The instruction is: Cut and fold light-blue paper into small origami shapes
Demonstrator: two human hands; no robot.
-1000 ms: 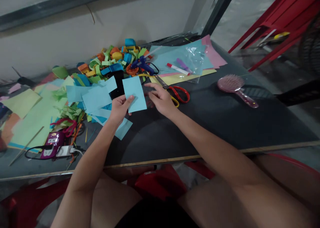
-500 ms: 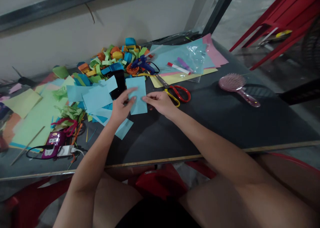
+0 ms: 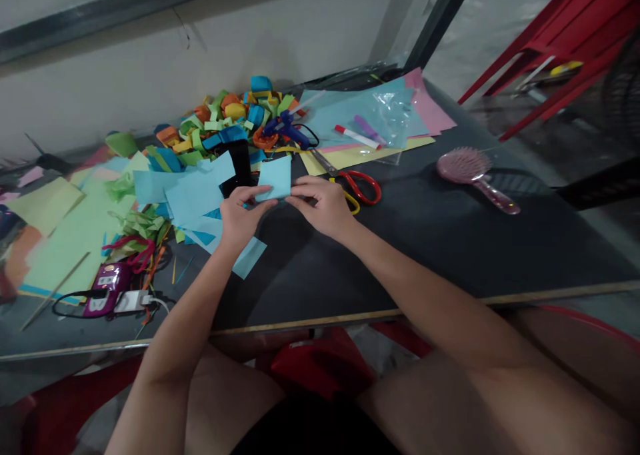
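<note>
A light blue paper piece (image 3: pixel 275 177), folded to a small, nearly square shape, is held between both hands above the dark table. My left hand (image 3: pixel 243 216) pinches its lower left edge between thumb and fingers. On the right side, my right hand (image 3: pixel 325 205) grips the lower right corner the same way. Behind my left hand lies a black object (image 3: pixel 241 164), partly covered. More light blue sheets (image 3: pixel 195 192) are spread left of it. Scissors with red and yellow handles (image 3: pixel 364 186) lie just behind my right hand.
Coloured paper loops (image 3: pixel 225 118) are heaped by the wall beside a blue glue gun (image 3: pixel 287 128). A red-capped marker (image 3: pixel 357 136) lies on sheets at the back. A pink hairbrush (image 3: pixel 465 167) is at right, a purple device (image 3: pixel 107 288) with cables at left.
The light blue paper was flat and taller; now it is folded over to about half its height. Both hands have closed on its lower edge.
</note>
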